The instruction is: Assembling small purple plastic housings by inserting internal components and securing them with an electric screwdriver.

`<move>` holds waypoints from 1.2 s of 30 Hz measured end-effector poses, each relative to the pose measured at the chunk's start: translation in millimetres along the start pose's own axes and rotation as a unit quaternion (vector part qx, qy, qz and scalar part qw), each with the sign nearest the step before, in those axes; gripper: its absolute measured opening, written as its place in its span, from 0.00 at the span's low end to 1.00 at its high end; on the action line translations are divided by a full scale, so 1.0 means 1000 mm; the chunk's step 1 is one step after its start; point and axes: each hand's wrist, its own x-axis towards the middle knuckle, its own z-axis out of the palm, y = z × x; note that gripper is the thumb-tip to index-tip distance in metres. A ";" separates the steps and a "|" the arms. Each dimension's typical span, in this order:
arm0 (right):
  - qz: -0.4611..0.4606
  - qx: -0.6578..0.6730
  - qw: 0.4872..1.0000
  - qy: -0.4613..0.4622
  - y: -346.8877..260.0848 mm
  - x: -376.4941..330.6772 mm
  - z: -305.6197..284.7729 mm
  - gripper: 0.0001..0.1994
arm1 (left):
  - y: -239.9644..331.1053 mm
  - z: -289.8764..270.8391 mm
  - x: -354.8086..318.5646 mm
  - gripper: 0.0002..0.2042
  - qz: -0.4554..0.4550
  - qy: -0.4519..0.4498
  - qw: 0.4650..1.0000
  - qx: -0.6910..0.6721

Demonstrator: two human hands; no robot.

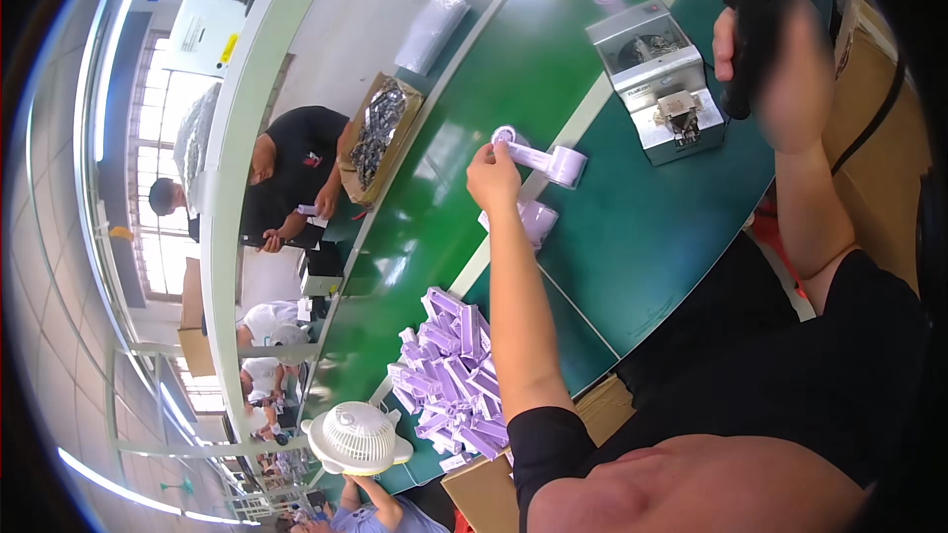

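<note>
From where I stand, the lilac piece (538, 160), at one o'clock over the bench (632, 237), could twist loose, since the left hand (494, 178) pinches only its ten o'clock end while the right hand (790, 89), at two o'clock, clasps a black tool (758, 25).

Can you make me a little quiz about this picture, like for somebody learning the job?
1. What colour is the part in the left hand?
2. True or false: the right hand is empty.
3. Which is nearest the right hand: a) the white domed thing, b) the metal machine, c) the purple pile?

Key: 1. Light purple. 2. False; it holds a black tool. 3. b.
</note>
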 end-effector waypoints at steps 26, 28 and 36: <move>-0.021 -0.368 0.906 -0.206 0.120 -0.100 0.093 0.32 | -0.030 0.020 0.080 0.17 -0.309 -0.161 0.921 -0.177; 0.068 -0.440 0.874 -0.197 0.161 -0.104 0.111 0.35 | -0.029 0.024 0.070 0.19 -0.292 -0.148 0.930 -0.166; 0.138 -0.433 0.851 -0.263 0.220 -0.106 0.128 0.33 | -0.054 -0.020 0.049 0.28 -0.120 0.066 0.990 -0.014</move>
